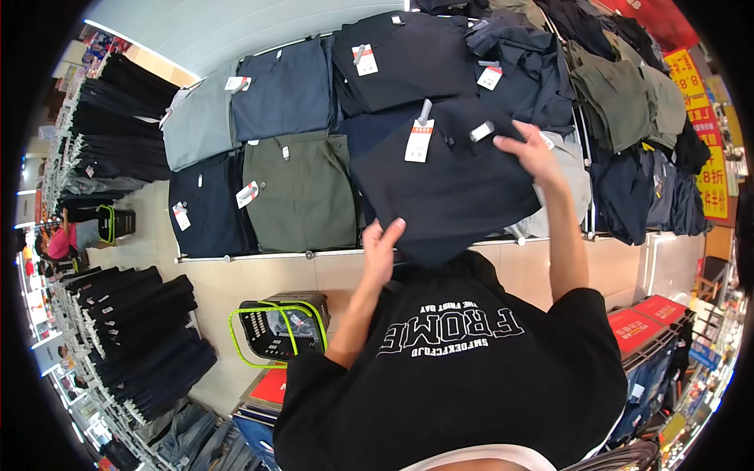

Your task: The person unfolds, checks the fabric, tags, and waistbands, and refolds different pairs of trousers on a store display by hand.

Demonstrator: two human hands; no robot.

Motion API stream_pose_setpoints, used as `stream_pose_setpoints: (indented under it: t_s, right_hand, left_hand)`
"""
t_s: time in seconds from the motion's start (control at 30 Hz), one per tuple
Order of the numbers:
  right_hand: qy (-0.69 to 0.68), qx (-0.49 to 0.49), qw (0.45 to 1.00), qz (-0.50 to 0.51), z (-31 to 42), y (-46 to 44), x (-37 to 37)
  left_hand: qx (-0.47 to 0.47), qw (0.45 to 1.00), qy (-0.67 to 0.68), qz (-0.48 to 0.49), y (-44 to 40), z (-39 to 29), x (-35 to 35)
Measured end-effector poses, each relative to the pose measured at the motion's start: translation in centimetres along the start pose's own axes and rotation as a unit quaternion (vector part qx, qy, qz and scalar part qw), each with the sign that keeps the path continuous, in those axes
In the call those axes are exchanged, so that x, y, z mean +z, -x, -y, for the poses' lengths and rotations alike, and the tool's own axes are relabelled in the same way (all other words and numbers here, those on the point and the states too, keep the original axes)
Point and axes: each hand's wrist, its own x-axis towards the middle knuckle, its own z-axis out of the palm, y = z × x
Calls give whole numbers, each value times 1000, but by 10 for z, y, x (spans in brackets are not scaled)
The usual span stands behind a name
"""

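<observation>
Folded black trousers (448,180) are held up at a slant over the front of the display, between my two hands. My left hand (378,247) grips their lower left edge, thumb on top. At the upper right edge, my right hand (534,153) pinches the cloth beside a small white sticker. A white and red price tag (419,141) hangs from the trousers near their top left. Folded olive trousers (300,192) lie left of them, and dark trousers (400,59) lie behind.
A black basket with green handles (279,334) stands on the floor at lower left. Racks of hanging dark trousers (126,161) line the left side. More folded clothes (620,102) and yellow sale signs (707,157) are at right. A person in pink (59,242) is far left.
</observation>
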Motion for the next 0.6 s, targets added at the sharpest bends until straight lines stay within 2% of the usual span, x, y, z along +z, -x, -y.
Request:
stream_pose_setpoints:
  t_s: [0.03, 0.1, 0.13, 0.2, 0.27, 0.3, 0.33, 0.37, 0.4, 0.43, 0.5, 0.57, 0.6]
  right_hand:
    - [60, -20, 998, -15, 27, 1, 4]
    - [49, -40, 988, 141, 63, -3, -1]
    - [87, -55, 980, 169, 83, 1, 3]
    - [170, -83, 959, 213, 101, -9, 7]
    - [279, -123, 927, 217, 99, -45, 9]
    - [324, -185, 902, 219, 88, -71, 15]
    - [348, -168, 898, 210, 62, -105, 14]
    - [438, -237, 862, 98, 17, -137, 12]
    - [543, -242, 804, 13, -13, -149, 21]
    - [650, -182, 738, -13, -19, -147, 38]
    - [620, -339, 693, -142, -62, -146, 45]
    - [548, -348, 744, -158, -85, -130, 49]
    - [526, -345, 761, -159, -93, -115, 51]
  left_hand:
    - [-4, 999, 42, 20, 12, 7, 4]
    - [-74, 991, 97, 57, 28, 16, 10]
    - [-74, 990, 107, 51, 29, 22, 4]
    - [-161, 968, 142, 132, 19, 37, -13]
    - [-134, 983, 87, 91, 6, 39, -24]
    - [-110, 990, 62, 68, 0, 35, -29]
    - [-103, 994, 20, 30, -11, 43, -41]
    - [-98, 995, -6, 18, -22, 45, -53]
    - [-108, 993, -16, -38, -28, 38, -53]
    - [-116, 988, -28, -93, -33, 31, -51]
    - [-87, 982, -78, -149, -42, 35, -54]
    - [-55, 976, -124, -168, -45, 37, -53]
    - [39, 963, -180, -197, -43, 32, -46]
